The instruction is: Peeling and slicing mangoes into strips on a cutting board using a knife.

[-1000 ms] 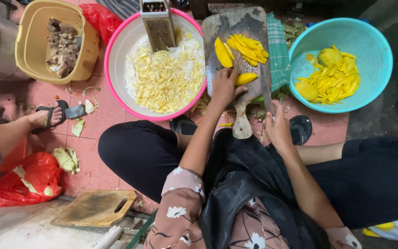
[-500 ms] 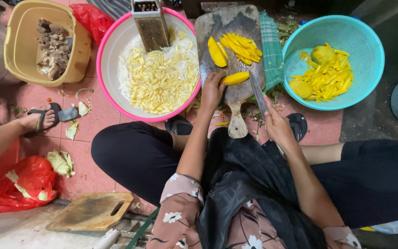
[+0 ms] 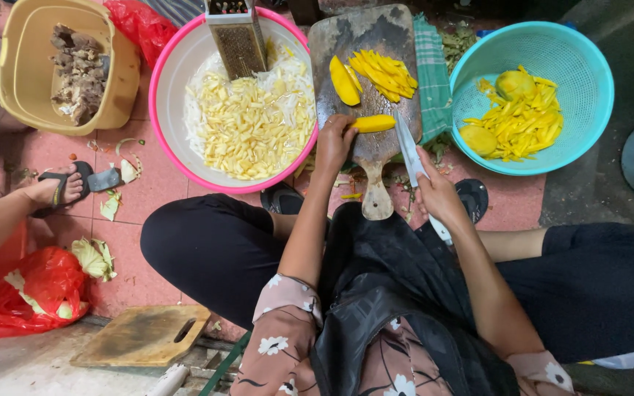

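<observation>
Just above the middle of the frame, a short yellow wedge of peeled fruit (image 3: pixel 373 123) lies on a dark, worn wooden chopping board with a handle (image 3: pixel 365 44). Its long axis runs nearly level across the picture, left to right, with the right end tipped very slightly upward. The left hand (image 3: pixel 334 144) touches the wedge at its left end, fingers curled down on it and pinning it to the board. The right hand (image 3: pixel 439 193) sits lower and to the right, closed around the handle of a long pale-bladed knife (image 3: pixel 408 149). The blade slants up and to the left, so its tip lies just beside the wedge's free right end, roughly crosswise to the wedge's length. The left hand is thus the nearer one, already on the fruit, while the knife meets it from the right.

Higher on the board lie a larger yellow half (image 3: pixel 343 81) and a fan of thin yellow slices (image 3: pixel 385 73). A pink-rimmed white basin of pale cut strips (image 3: pixel 161 73) stands left of the board, and a turquoise plastic colander with yellow slices (image 3: pixel 594 81) stands at the right.
</observation>
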